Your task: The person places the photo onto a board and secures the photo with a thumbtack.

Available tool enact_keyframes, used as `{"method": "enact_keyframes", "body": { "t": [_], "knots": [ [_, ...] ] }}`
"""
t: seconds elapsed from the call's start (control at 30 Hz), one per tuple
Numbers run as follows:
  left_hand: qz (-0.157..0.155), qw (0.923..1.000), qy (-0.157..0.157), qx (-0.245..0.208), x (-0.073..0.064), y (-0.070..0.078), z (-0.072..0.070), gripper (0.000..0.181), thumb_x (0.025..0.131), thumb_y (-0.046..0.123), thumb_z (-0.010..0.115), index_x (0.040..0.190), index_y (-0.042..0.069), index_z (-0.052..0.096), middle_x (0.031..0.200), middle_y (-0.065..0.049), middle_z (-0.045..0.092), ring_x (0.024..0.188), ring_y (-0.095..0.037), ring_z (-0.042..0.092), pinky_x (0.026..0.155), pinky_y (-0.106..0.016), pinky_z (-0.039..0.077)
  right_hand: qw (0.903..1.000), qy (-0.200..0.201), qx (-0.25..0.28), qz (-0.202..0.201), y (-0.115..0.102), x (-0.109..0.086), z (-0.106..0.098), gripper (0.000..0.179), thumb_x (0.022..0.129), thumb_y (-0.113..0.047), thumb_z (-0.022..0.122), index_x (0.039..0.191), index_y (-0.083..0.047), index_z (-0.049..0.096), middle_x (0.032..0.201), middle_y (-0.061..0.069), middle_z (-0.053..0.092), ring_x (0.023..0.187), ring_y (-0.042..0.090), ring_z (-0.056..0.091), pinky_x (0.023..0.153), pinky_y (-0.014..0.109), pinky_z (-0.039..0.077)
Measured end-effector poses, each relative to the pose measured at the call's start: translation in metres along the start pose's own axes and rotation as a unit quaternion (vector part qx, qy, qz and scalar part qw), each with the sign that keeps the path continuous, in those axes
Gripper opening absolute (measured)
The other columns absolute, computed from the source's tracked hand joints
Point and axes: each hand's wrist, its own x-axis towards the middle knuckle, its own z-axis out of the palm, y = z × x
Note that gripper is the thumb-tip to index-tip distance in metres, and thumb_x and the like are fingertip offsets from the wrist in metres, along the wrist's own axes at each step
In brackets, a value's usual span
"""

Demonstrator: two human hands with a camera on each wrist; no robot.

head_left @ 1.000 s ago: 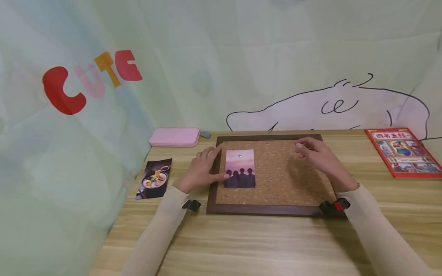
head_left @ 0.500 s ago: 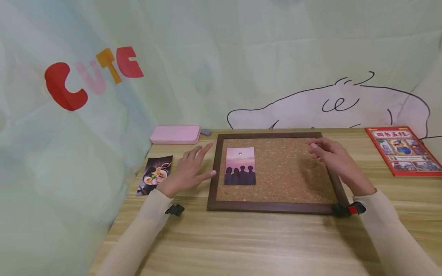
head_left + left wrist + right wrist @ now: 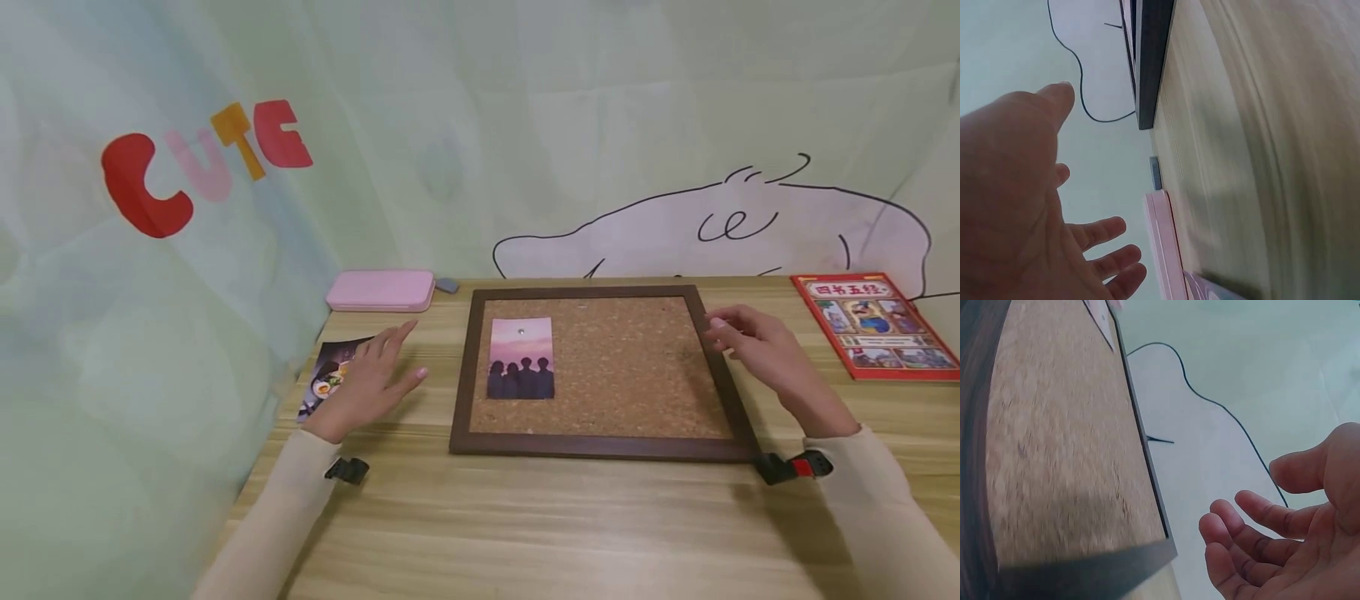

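A cork board point(image 3: 630, 367) in a dark brown frame lies on the table. Pinned near its left side by a small silvery pushpin point(image 3: 521, 332) is a photo of silhouetted people under a pink sky point(image 3: 521, 358). My left hand point(image 3: 367, 387), fingers spread and holding nothing, hovers by a food photo point(image 3: 330, 382) and hides part of it. Past the board's right edge my right hand point(image 3: 772, 354) is raised; in the right wrist view its loosely bent fingers point(image 3: 1254, 544) hold nothing.
At the back left lies a pink case point(image 3: 381, 290) with a small grey object point(image 3: 447, 285) beside it. A red book point(image 3: 877, 325) rests on the table at the right. A printed cloth point(image 3: 420, 167) hangs behind the table.
My left hand has let go of the pinned photo and moved left, over the food photo. My right hand has moved right, from above the cork to beyond the frame's edge.
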Motion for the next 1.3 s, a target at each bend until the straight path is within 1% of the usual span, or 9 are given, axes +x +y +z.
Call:
{"method": "enact_keyframes", "body": {
  "t": [0.2,0.33,0.6,0.77,0.87,0.97,1.1,1.17,1.3],
  "knots": [
    [-0.029,0.9995,0.008,-0.013,-0.014,-0.015,-0.006,0.078,0.111,0.048,0.054,0.173,0.018,0.018,0.173,-0.031,0.024,0.156,-0.062,0.02,0.118,-0.084,0.016,0.9998,0.006,-0.017,0.006,0.012,-0.006,-0.011,0.055,0.116,-0.036,0.042,0.149,0.008,0.052,0.135,0.034,0.063,0.087,-0.013,0.056,0.074,0.019,0.054],
    [-0.045,0.9988,0.014,-0.009,-0.02,-0.024,-0.011,0.076,0.111,0.05,0.053,0.172,0.016,0.023,0.172,-0.032,0.025,0.155,-0.064,0.021,0.117,-0.084,0.021,0.9997,0.011,-0.021,-0.001,0.019,-0.011,-0.017,0.055,0.116,-0.036,0.042,0.146,0.01,0.053,0.132,0.033,0.063,0.086,-0.014,0.056,0.074,0.017,0.053],
    [-0.047,0.9983,0.035,-0.003,-0.026,-0.037,-0.018,0.072,0.11,0.042,0.058,0.168,0.007,0.033,0.166,-0.035,0.033,0.149,-0.063,0.03,0.118,-0.078,0.026,0.9985,0.01,-0.052,0.018,0.034,-0.016,-0.025,0.056,0.116,-0.037,0.043,0.146,0.009,0.053,0.132,0.033,0.063,0.086,-0.013,0.054,0.072,0.017,0.052],
    [-0.05,0.9979,0.042,0.0,-0.029,-0.045,-0.02,0.071,0.109,0.042,0.06,0.166,0.006,0.036,0.159,-0.032,0.042,0.139,-0.058,0.042,0.114,-0.073,0.031,0.9973,0.016,-0.068,0.02,0.044,-0.018,-0.028,0.049,0.115,-0.031,0.048,0.143,0.009,0.057,0.127,0.031,0.066,0.083,-0.014,0.053,0.069,0.017,0.05],
    [-0.056,0.9974,0.046,0.0,-0.031,-0.048,-0.023,0.071,0.108,0.041,0.061,0.165,0.006,0.037,0.156,-0.032,0.045,0.139,-0.06,0.041,0.112,-0.075,0.032,0.9958,0.022,-0.086,0.023,0.051,-0.02,-0.029,0.046,0.114,-0.029,0.052,0.14,0.008,0.059,0.126,0.031,0.067,0.083,-0.016,0.05,0.068,0.017,0.048],
    [-0.073,0.9965,0.041,-0.006,-0.032,-0.051,-0.026,0.072,0.108,0.041,0.061,0.166,0.005,0.035,0.158,-0.035,0.042,0.142,-0.065,0.037,0.112,-0.078,0.031,0.9942,0.016,-0.1,0.036,0.057,-0.02,-0.031,0.047,0.114,-0.03,0.052,0.14,0.008,0.059,0.128,0.032,0.066,0.09,-0.004,0.054,0.068,0.017,0.047],
    [-0.091,0.9954,0.029,-0.005,-0.034,-0.053,-0.028,0.075,0.108,0.043,0.06,0.167,0.005,0.032,0.162,-0.037,0.036,0.144,-0.067,0.034,0.112,-0.08,0.03,0.9922,-0.006,-0.111,0.057,0.062,-0.018,-0.035,0.049,0.114,-0.031,0.051,0.14,0.009,0.058,0.133,0.035,0.063,0.105,0.031,0.061,0.072,0.02,0.046],
    [-0.096,0.9951,0.025,-0.003,-0.034,-0.054,-0.028,0.076,0.108,0.043,0.06,0.167,0.006,0.031,0.163,-0.038,0.035,0.144,-0.067,0.034,0.111,-0.081,0.031,0.9916,-0.015,-0.114,0.059,0.064,-0.017,-0.036,0.049,0.114,-0.03,0.052,0.139,0.01,0.058,0.134,0.037,0.062,0.112,0.042,0.061,0.073,0.021,0.046],
    [-0.102,0.9944,0.024,-0.007,-0.035,-0.057,-0.027,0.076,0.108,0.045,0.06,0.167,0.007,0.032,0.163,-0.038,0.034,0.144,-0.067,0.034,0.11,-0.082,0.031,0.9912,-0.027,-0.117,0.055,0.068,-0.016,-0.038,0.046,0.113,-0.026,0.053,0.138,0.013,0.058,0.134,0.039,0.061,0.117,0.05,0.06,0.072,0.018,0.045]
  ]
}}
